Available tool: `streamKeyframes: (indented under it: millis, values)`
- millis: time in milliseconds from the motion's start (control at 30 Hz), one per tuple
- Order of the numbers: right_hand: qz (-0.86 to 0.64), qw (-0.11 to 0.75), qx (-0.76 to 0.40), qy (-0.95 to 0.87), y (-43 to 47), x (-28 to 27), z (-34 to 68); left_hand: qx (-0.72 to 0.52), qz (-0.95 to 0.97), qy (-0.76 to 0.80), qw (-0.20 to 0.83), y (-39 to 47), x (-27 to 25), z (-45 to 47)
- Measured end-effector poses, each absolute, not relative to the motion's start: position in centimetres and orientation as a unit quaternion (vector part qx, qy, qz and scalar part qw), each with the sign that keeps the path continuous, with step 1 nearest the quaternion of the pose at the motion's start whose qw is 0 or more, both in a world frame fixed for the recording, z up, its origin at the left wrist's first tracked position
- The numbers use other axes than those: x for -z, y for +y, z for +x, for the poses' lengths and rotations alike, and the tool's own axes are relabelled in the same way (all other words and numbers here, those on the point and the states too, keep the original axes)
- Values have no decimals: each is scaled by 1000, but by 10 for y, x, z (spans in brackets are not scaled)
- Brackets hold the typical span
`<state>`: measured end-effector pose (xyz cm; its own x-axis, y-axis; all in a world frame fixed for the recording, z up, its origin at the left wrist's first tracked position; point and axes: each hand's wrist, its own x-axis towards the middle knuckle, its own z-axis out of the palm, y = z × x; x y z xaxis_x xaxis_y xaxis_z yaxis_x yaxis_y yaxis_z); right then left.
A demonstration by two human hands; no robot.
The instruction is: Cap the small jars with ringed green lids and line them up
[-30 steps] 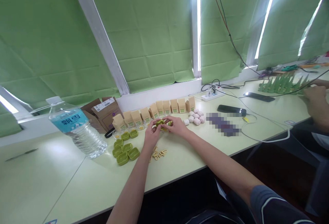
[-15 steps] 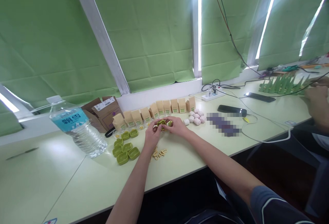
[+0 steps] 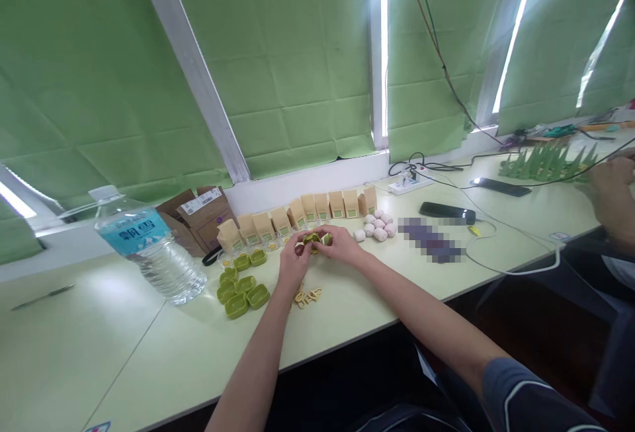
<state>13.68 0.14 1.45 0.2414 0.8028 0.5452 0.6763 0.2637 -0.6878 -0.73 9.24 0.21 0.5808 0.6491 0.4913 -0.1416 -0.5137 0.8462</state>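
Note:
Between my fingers, a little above the table, is a small green tray-like piece [image 3: 311, 238], partly covered by the fingertips. My left hand [image 3: 294, 259] grips it from the left, with something dark reddish-brown showing by its fingers. From the other side my right hand [image 3: 341, 245] pinches the same piece, and a bit of green shows near its thumb. Several similar olive-green open trays [image 3: 237, 304] lie left of my left forearm. Pale yellow small loops [image 3: 308, 297] lie on the table just below my hands.
Behind my hands stands a row of small brown paper bags [image 3: 337, 204]. White-pink rolls [image 3: 380, 223] lie to the right, near a black phone [image 3: 447, 213] and a power strip [image 3: 411, 181]. A water bottle [image 3: 149, 247] and cardboard box [image 3: 201, 220] stand left. Another person's hand [image 3: 615, 177] is far right.
Both hands stay in nearly the same place around the green piece, which has tilted slightly between the fingers. Nothing else has visibly moved.

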Motion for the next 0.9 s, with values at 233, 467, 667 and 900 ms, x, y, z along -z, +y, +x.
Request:
streamKeyframes:
  millis: [233, 467, 667, 900]
  values:
    - [-605, 509, -67, -609, 2, -13, 137, -413, 753, 175, 482, 90, -4, -8]
    - [-601, 541, -70, -584, 1, -14, 138, -383, 756, 191, 496, 93, -1, -7]
    - [-605, 525, -89, -593, 1, -13, 137, -390, 740, 199, 511, 92, -1, -7]
    - [-612, 504, -135, -594, 1, -11, 134, -391, 745, 211, 498, 92, -3, -9]
